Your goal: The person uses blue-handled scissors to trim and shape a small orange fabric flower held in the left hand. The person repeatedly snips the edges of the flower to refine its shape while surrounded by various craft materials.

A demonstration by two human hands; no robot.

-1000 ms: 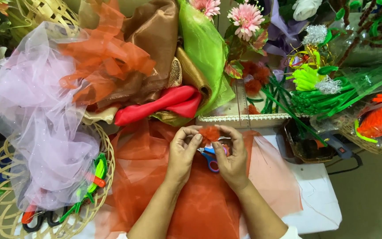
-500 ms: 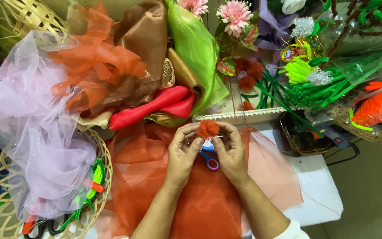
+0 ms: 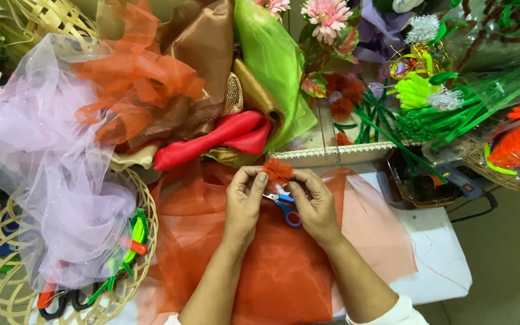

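A person's two bare hands work over a bench (image 3: pixel 434 265) crowded with craft fabric, seen from above.

Far to the left of the hands, a cloud of pale lilac tulle (image 3: pixel 43 180) spills over a wicker basket (image 3: pixel 145 241), with green and orange clips caught in it. Up and to the left of the hands lie heaped orange netting (image 3: pixel 133 84), brown satin (image 3: pixel 200 54) and a red fabric roll (image 3: pixel 224 135).

The left hand (image 3: pixel 243 201) has its fingers closed, pinching the left side of a small fluffy orange pom-pom (image 3: pixel 278 170). The right hand (image 3: pixel 314 201) pinches the pom-pom's other side, fingers also closed on it. The pom-pom sits between the fingertips, raised just above a spread sheet of rust-orange organza (image 3: pixel 212 253).

Directly beneath the hands, small scissors with blue handles (image 3: pixel 286 209) rest on the organza, untouched.

The pom-pom looks already formed and round, so shaping seems well along; any trimming looks unfinished, and the organza beneath is still flat and uncut.

Up and to the right of the hands are green pipe cleaners (image 3: pixel 452 114) and artificial pink flowers (image 3: pixel 327 15).
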